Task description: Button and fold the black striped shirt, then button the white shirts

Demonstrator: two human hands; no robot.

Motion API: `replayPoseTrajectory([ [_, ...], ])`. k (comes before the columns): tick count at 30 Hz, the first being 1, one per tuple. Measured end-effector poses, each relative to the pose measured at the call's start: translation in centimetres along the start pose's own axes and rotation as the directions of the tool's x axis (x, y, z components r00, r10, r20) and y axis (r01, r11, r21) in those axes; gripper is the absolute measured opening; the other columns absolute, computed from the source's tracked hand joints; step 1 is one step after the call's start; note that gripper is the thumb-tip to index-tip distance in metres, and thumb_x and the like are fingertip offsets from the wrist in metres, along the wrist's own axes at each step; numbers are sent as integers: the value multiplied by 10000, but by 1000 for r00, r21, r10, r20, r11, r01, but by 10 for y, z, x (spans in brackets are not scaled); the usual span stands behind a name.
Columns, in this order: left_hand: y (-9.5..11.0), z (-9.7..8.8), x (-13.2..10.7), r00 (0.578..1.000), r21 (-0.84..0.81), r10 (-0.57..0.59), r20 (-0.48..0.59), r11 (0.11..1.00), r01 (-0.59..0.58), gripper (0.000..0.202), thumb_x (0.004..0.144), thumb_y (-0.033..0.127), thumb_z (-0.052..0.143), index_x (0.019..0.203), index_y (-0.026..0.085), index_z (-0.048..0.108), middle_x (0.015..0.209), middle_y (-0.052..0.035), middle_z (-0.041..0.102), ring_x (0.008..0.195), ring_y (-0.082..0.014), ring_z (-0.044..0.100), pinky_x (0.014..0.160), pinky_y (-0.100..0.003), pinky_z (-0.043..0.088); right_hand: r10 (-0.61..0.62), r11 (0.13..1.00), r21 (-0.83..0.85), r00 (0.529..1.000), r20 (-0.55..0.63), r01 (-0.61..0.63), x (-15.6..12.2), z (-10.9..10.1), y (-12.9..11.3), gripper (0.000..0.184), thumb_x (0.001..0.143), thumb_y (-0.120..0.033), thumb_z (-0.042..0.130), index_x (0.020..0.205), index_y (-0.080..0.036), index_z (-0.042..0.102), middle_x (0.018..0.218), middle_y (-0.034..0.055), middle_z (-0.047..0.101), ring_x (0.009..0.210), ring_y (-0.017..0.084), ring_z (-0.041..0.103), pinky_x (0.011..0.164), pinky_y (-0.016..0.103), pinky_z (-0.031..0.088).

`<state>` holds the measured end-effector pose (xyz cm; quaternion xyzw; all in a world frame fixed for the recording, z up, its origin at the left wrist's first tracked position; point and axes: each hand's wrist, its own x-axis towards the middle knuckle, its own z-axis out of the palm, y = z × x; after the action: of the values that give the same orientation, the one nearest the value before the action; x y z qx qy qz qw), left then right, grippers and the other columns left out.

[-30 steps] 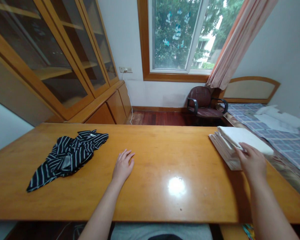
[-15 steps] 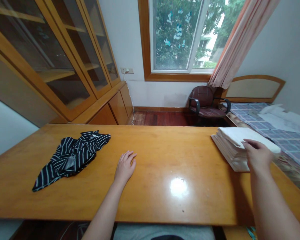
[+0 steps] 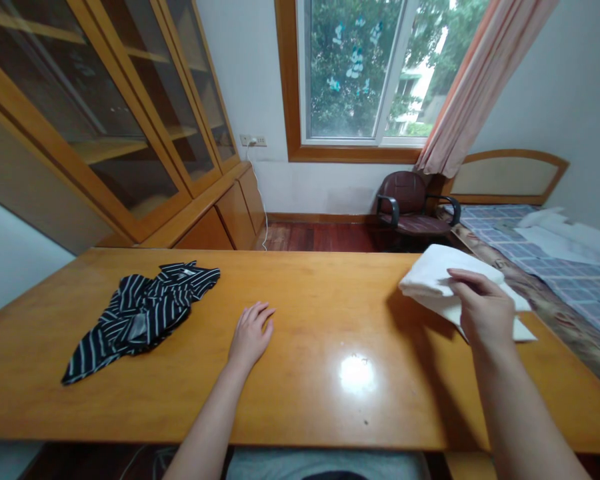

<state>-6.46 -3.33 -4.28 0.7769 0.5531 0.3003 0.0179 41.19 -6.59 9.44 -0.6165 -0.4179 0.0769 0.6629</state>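
My right hand point(image 3: 485, 310) pinches the near edge of a folded white cloth-like sheet point(image 3: 447, 263) and holds it up over the right part of the wooden table point(image 3: 310, 380). Below and behind the sheet, a stack of flat white pieces point(image 3: 524, 331) rests on the table, largely hidden by the sheet and my hand. My left hand point(image 3: 251, 335) lies palm down on the tabletop with its fingers stretched out, holding nothing. To its left is a crumpled black garment with white stripes point(image 3: 147, 313), apart from the hand.
A wooden cabinet with glass doors point(image 3: 145, 153) stands beyond the table at the left. Past the far edge are a dark red armchair point(image 3: 410, 203) and a window with a pink curtain point(image 3: 480, 100). A bed with a checked cover point(image 3: 575, 287) is at the right.
My right hand has moved left, drawing the folded white sheet up and off the stack. My left hand and the striped garment have stayed in place.
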Motion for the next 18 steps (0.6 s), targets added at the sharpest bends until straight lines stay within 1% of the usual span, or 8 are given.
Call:
replayPoseTrajectory([
  [2, 2, -2, 0, 999, -50, 31, -17, 998, -32, 268, 928, 248, 504, 1108, 243, 704, 1208, -83, 668, 1223, -278, 571, 1088, -496, 454, -34, 999, 23, 985, 171, 31, -14, 13, -11, 159, 729, -293, 719, 850, -201, 766, 940, 62, 749, 951, 233, 678, 885, 389, 519],
  [4, 6, -5, 1, 998, -99, 58, -25, 993, -60, 261, 941, 246, 497, 1107, 241, 698, 1200, -81, 665, 1211, -264, 577, 1075, -477, 467, -68, 998, 36, 932, 356, 59, -30, 29, -22, 123, 761, -276, 690, 834, -213, 765, 949, 59, 751, 954, 223, 678, 874, 372, 522],
  [9, 14, -14, 0, 993, -222, 120, 10, 968, -115, 264, 963, 260, 491, 1156, 252, 672, 1229, -75, 646, 1209, -240, 574, 1067, -460, 467, -148, 989, 114, 705, 694, 96, -80, 80, -55, 208, 794, -136, 573, 837, -215, 761, 929, 55, 757, 902, 199, 692, 839, 350, 547],
  [12, 14, -17, -1, 996, -282, 93, 15, 956, -85, 284, 963, 276, 492, 1192, 254, 659, 1247, -75, 640, 1212, -238, 568, 1079, -465, 446, -363, 932, 288, 541, 758, 221, -112, 107, -76, 299, 854, -80, 514, 956, -229, 752, 999, 56, 750, 975, 195, 676, 920, 392, 535],
  [14, 10, -16, -2, 999, -342, 35, 3, 939, -32, 311, 955, 302, 492, 1216, 241, 649, 1253, -84, 639, 1202, -245, 571, 1083, -468, 438, -515, 855, 434, 360, 778, 285, -129, 119, -88, 322, 893, -74, 514, 1061, -243, 731, 1156, 58, 722, 1260, 226, 554, 1088, 462, 437],
  [15, 7, -15, -4, 1000, -384, -14, -6, 923, 11, 330, 949, 314, 489, 1228, 227, 642, 1247, -92, 640, 1200, -251, 573, 1080, -466, 440, -561, 823, 482, 299, 772, 299, -136, 123, -92, 334, 904, -67, 507, 1092, -245, 718, 1223, 59, 697, 1361, 231, 464, 1133, 481, 391],
  [16, 4, -14, -5, 997, -428, -76, -16, 902, 62, 346, 942, 327, 485, 1230, 211, 638, 1234, -101, 644, 1201, -258, 574, 1078, -464, 443, -594, 798, 518, 259, 761, 308, -142, 126, -94, 348, 908, -58, 499, 1112, -248, 707, 1263, 57, 677, 1423, 232, 387, 1158, 492, 360],
  [18, -2, -10, -8, 970, -512, -240, -51, 840, 181, 352, 933, 350, 478, 1194, 185, 647, 1195, -114, 658, 1214, -270, 572, 1091, -460, 435, -626, 774, 550, 254, 737, 312, -148, 129, -91, 374, 907, -37, 475, 1119, -252, 694, 1252, 55, 677, 1442, 223, 359, 1157, 488, 365],
])
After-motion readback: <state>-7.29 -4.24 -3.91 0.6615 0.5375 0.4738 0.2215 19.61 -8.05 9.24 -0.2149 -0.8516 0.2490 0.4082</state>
